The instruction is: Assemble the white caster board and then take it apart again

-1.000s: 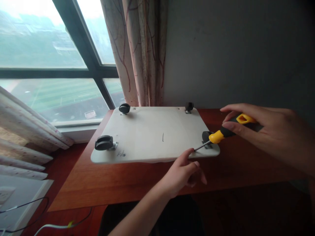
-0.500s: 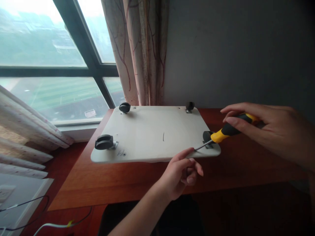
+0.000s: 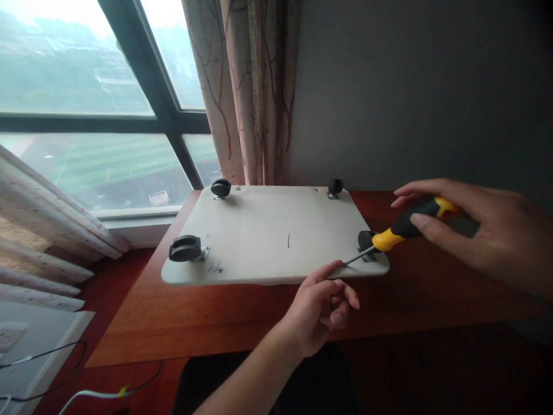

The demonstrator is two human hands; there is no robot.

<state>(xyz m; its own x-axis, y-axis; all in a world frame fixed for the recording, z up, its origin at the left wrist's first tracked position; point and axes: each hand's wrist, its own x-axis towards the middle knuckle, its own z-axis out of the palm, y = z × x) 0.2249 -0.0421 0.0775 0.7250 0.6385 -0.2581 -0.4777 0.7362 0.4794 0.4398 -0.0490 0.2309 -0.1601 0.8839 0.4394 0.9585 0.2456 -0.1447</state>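
Note:
A white board [image 3: 259, 230] with rounded corners lies on the table, casters upward. My right hand [image 3: 492, 225] holds a yellow-and-black screwdriver [image 3: 408, 223] by its handle, thumb on the near side and fingers stretched over the top. The shaft slants down leftward, and its tip meets the board near the front right corner. Beside that tip rests the outstretched index finger of my left hand [image 3: 317, 302]; the other fingers curl loosely and hold nothing. Just behind the shaft stands the front right caster [image 3: 367, 240], partly hidden by the screwdriver. Any screw under the tip is too small to make out.
More black casters stand at the front left [image 3: 185, 248], back left [image 3: 221, 188] and back right [image 3: 335, 186]. The wooden table [image 3: 181, 320] extends beyond the board. A window [image 3: 86, 173] and curtains [image 3: 259, 92] are behind; cables [image 3: 95, 394] hang at lower left.
My right hand has shifted slightly right and its grip on the screwdriver handle looks looser. The tip and my left index finger stay together on the board. The view has moved slightly.

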